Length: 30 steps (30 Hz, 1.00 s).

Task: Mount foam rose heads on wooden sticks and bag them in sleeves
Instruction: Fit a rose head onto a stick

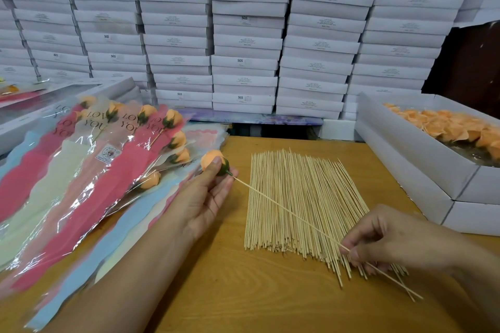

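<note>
My left hand [208, 192] pinches an orange foam rose head [213, 161] by its green base, thumb on top. A thin wooden stick [286, 211] runs from that base down to the right, where my right hand [378, 238] pinches it near its lower end. The stick crosses above a large pile of wooden sticks [300, 205] lying on the wooden table [243, 292]. To the left lies a fan of coloured plastic sleeves [67, 189], several holding bagged orange roses [173, 117] on sticks.
A white box [422, 159] at the right holds several loose orange rose heads [457, 127] and stands on another white box. A wall of stacked white boxes [243, 35] fills the back. More flat boxes [32, 105] sit at the far left.
</note>
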Tool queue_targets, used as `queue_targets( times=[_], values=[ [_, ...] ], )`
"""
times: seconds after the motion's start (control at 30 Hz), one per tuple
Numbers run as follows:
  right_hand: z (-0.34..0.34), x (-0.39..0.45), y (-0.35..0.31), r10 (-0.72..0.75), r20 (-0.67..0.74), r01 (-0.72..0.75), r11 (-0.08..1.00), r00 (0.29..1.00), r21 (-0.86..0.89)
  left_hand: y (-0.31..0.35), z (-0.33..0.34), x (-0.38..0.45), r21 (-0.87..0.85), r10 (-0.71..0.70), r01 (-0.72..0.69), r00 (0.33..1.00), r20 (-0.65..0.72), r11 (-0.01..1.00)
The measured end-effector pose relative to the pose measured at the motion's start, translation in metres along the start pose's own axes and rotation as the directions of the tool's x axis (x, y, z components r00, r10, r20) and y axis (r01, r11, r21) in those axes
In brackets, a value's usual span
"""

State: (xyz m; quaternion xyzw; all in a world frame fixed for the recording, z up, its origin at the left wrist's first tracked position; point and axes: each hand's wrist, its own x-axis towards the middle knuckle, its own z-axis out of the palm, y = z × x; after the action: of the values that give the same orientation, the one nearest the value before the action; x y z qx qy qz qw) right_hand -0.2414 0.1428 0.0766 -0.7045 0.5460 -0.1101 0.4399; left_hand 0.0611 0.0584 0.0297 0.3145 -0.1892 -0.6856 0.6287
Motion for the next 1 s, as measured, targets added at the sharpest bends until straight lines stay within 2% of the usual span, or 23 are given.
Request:
queue_targets(
  times=[0.83,0.9,1.0],
  values=[
    [0.004,0.003,-0.002,-0.001,-0.009,0.001,1.000,1.000,0.024,-0.003,0.002,-0.004,0.031,-0.041,0.040,0.999,0.028,0.999],
    [0.006,0.006,-0.001,0.002,-0.032,-0.001,0.999,0.999,0.035,-0.002,0.002,-0.004,0.021,-0.036,0.036,0.999,0.024,0.999],
    [0.011,0.011,0.002,0.015,-0.168,-0.001,0.996,0.986,0.086,0.001,0.001,-0.003,-0.020,-0.009,0.009,1.000,0.000,1.000]
  ],
)
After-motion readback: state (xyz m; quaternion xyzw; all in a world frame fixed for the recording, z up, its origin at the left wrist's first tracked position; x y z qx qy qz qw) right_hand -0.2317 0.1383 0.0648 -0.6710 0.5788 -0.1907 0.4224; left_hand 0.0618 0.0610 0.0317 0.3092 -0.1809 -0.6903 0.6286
